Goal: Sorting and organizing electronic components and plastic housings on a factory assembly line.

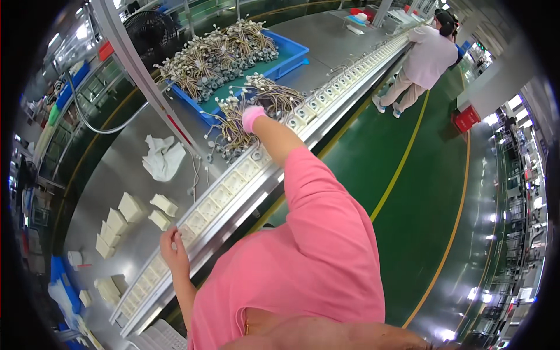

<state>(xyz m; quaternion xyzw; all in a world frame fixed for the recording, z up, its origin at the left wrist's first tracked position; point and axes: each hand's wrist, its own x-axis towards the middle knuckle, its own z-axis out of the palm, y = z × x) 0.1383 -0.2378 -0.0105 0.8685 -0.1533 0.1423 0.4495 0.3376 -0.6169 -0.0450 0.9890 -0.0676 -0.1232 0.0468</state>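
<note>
My right hand, in a pink and white glove, reaches into a pile of wired parts beside the line. Its fingers are hidden among the brown wires and white connectors, so I cannot tell what they grip. Under my right forearm runs a conveyor line carrying a row of cream square plastic housings. My left hand is bare and rests loosely at the line's edge, by the nearer housings. Its fingers look slightly bent and apart, with nothing seen in them.
A blue tray heaped with wired parts stands beyond the line. White plastic bags and cream housings lie on the metal table at left. A metal post rises there. Another person stands farther up the line.
</note>
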